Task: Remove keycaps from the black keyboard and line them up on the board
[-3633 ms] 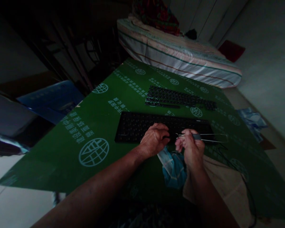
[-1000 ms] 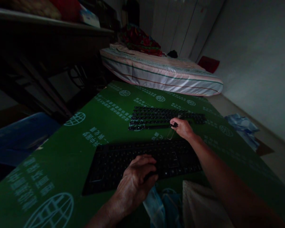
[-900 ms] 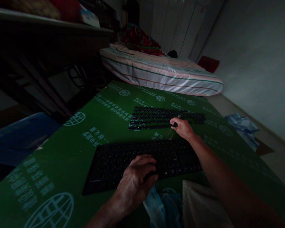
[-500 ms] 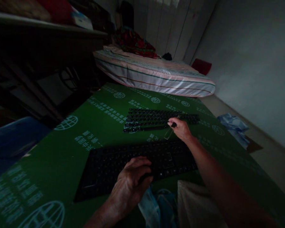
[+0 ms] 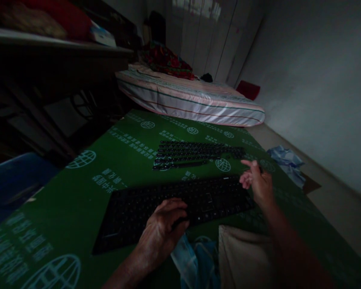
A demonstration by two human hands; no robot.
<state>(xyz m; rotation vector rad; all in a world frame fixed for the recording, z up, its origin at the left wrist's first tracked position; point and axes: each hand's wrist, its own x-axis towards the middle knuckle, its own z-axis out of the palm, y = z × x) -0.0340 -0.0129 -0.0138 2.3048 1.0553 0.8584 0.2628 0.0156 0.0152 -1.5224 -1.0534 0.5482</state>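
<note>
A black keyboard [image 5: 123, 216] lies slanted on the green table. My left hand [image 5: 164, 224] holds its near side, fingers curled over the top and thumb by the front edge. Past the keyboard, black keycaps [image 5: 186, 151] are laid out in several rows. Over the keyboard's right end is my right hand [image 5: 257, 182], index finger pointing out and the other fingers curled. A small dark piece, seemingly the handle of the wire keycap puller [image 5: 261, 169], shows behind that hand; its wire loop is hidden.
The green tabletop [image 5: 63, 200] carries white print. Blue checked cloth [image 5: 195, 257] and beige cloth [image 5: 243, 253] are at the near edge. A striped bed [image 5: 192, 102] stands beyond the table, with a dark desk [image 5: 63, 56] at left and a wall [image 5: 319, 80] at right.
My right hand has moved right and nearer, from the keycap rows to the keyboard's right end, and turned. The black keycap-sized piece by its fingertips no longer shows. My left hand stays on the keyboard.
</note>
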